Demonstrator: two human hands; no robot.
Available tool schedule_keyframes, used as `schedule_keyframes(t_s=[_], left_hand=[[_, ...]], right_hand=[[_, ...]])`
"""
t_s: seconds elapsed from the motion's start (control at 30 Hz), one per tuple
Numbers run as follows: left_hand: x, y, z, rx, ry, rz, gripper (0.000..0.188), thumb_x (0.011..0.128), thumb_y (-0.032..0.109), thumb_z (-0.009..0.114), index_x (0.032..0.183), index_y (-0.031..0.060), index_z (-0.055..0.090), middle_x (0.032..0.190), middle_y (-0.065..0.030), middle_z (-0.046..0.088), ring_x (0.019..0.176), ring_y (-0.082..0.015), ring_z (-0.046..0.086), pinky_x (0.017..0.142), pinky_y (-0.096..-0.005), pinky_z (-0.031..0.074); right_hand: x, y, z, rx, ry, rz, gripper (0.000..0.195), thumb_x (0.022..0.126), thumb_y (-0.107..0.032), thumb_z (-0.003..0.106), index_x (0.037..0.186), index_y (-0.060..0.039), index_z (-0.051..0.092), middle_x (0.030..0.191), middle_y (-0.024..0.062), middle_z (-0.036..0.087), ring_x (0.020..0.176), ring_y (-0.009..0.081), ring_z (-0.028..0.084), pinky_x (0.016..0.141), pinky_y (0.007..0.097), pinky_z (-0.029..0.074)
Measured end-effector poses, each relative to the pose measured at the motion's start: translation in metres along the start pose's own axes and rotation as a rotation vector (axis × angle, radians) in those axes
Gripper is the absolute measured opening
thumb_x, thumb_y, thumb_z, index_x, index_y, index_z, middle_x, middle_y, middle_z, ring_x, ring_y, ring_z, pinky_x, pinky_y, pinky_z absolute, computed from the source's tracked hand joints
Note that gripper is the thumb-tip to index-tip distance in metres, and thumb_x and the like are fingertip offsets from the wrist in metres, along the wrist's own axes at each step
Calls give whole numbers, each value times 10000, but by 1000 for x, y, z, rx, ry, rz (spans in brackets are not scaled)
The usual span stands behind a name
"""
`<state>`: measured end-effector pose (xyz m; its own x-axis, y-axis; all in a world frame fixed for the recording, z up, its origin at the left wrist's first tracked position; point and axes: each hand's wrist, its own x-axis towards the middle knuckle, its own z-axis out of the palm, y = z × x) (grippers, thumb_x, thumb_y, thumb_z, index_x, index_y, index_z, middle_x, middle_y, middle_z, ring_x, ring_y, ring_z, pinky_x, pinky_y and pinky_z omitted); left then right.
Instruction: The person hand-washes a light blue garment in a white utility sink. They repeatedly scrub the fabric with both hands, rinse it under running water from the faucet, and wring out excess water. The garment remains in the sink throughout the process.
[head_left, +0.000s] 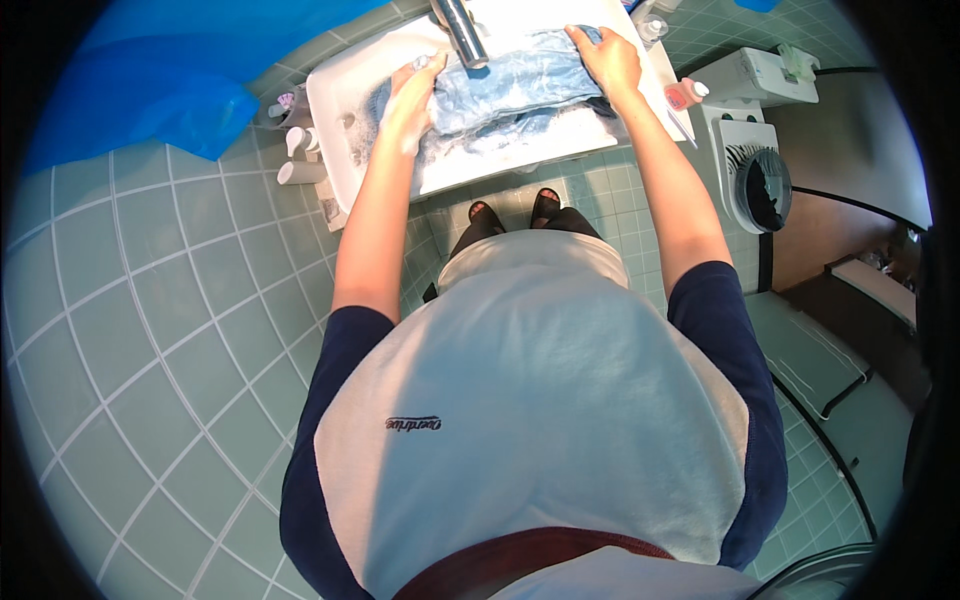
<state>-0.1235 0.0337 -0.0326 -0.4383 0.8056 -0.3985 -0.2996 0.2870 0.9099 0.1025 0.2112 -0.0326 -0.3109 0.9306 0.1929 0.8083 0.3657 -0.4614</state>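
A wet light-blue garment (517, 86), perhaps denim, is stretched crosswise over a white washbasin (334, 161). My left hand (411, 97) grips its left end, with suds on the fingers and wrist. At the other end, my right hand (613, 66) holds the upper right corner, thumb along the top edge. The chrome faucet (463, 34) reaches over the cloth's upper edge. Foamy water (487, 154) and more wet fabric show below the garment; how much fabric lies underneath is hidden.
White bottles (300, 172) stand at the basin's left. On the right are a pink pump bottle (684, 94), a toilet (750, 154) and a round dark-lined bin (765, 191). A blue plastic sheet (150, 90) hangs at upper left beside the tiled wall (150, 300).
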Motion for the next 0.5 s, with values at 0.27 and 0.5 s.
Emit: schedule_keyframes(t_s=[0.27, 0.5], left_hand=[[52, -72, 72, 813, 406, 491, 468, 823, 376, 621, 1030, -34, 529, 798, -124, 618, 764, -278, 613, 704, -382, 504], [65, -70, 100, 1217, 228, 356, 227, 830, 248, 617, 884, 29, 588, 769, -144, 634, 707, -275, 646, 626, -381, 518]], right_hand=[[-26, -30, 46, -77, -105, -190, 483, 815, -479, 565, 974, -23, 554, 808, 170, 663, 715, 358, 658, 628, 458, 523], [-26, -29, 68, -209, -321, -264, 299, 863, -307, 515, 946, -24, 568, 864, 167, 659, 773, 337, 662, 672, 452, 526]])
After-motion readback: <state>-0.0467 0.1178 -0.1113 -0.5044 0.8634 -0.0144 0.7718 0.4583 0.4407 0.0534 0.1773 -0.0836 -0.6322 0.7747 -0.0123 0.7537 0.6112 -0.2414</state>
